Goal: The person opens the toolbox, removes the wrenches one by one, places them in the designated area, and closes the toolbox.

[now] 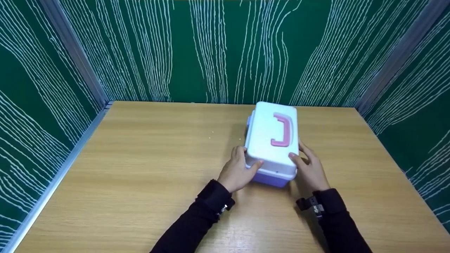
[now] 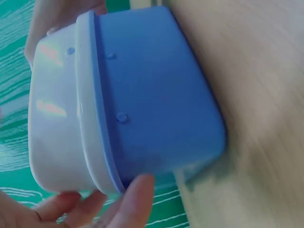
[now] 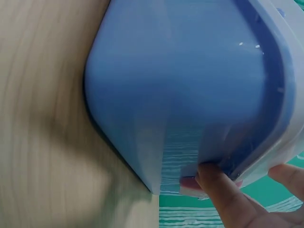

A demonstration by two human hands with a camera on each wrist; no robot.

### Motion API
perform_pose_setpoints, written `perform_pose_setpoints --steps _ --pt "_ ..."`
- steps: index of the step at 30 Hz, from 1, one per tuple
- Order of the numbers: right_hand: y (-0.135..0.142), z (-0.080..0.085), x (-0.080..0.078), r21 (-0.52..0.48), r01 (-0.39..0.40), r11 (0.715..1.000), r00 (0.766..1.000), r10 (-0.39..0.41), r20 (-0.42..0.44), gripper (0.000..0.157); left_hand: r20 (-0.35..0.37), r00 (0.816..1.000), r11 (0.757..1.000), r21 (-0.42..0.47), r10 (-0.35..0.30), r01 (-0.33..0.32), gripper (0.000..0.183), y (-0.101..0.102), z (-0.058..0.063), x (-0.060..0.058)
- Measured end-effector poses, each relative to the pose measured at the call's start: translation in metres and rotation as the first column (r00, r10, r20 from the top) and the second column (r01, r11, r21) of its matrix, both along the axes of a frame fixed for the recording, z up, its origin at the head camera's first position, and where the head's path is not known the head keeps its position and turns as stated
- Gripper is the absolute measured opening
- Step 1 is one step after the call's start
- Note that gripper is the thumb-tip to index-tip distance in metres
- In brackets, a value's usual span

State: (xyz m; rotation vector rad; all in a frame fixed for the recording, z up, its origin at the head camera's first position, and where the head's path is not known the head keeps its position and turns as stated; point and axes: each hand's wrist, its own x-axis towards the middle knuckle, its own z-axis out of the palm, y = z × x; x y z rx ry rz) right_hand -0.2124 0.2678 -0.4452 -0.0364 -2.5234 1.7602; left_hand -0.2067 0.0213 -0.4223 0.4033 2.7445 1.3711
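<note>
A plastic storage box [image 1: 263, 140] with a white lid and a blue-violet base stands on the table, turned slightly askew. Its pink carry handle [image 1: 287, 130] lies folded flat on the lid. At the near left corner my left hand [image 1: 237, 172] grips the box, thumb on the front face and fingers along the left side. My right hand [image 1: 313, 172] holds the near right corner, its thumb on the lid's edge and its fingers down the right side. In the right wrist view a finger [image 3: 218, 185] presses just under the lid's rim. The lid is closed.
The wooden table [image 1: 140, 168] runs back to a green wall [image 1: 182, 52] with white wavy lines. Grey metal posts [image 1: 75, 49] mark the corners. A few tiny white specks [image 1: 210, 137] lie left of the box. A blue latch [image 1: 249, 120] juts from its left side.
</note>
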Motion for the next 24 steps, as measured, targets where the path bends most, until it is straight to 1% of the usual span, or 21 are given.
perform_pose_setpoints --steps 3,6,10,17,20,24 --pt "-0.007 -0.001 0.0 0.01 -0.008 1.0 1.0 0.008 -0.002 0.068 -0.039 0.998 0.997 -0.042 0.057 -0.059 0.06 -0.004 0.001 0.002" --pt "-0.014 -0.001 0.0 0.01 -0.015 1.0 1.0 0.015 -0.009 0.067 -0.081 0.993 0.992 -0.084 0.083 -0.089 0.052 -0.011 0.001 0.004" --pt "-0.022 -0.002 0.001 -0.006 -0.026 1.0 0.999 0.026 -0.026 0.067 -0.121 0.989 0.988 -0.113 0.087 -0.101 0.043 -0.02 0.001 0.006" --pt "-0.036 -0.005 0.006 -0.021 -0.042 0.999 0.998 0.041 -0.052 0.066 -0.183 0.978 0.981 -0.151 0.095 -0.124 0.042 -0.034 0.002 0.013" --pt "-0.042 -0.004 0.009 -0.027 -0.05 0.998 0.997 0.049 -0.059 0.066 -0.193 0.976 0.978 -0.16 0.099 -0.131 0.041 -0.04 0.002 0.017" --pt "-0.05 -0.003 0.014 -0.039 -0.062 0.997 0.996 0.06 -0.062 0.066 -0.186 0.978 0.978 -0.168 0.094 -0.126 0.041 -0.048 0.004 0.022"
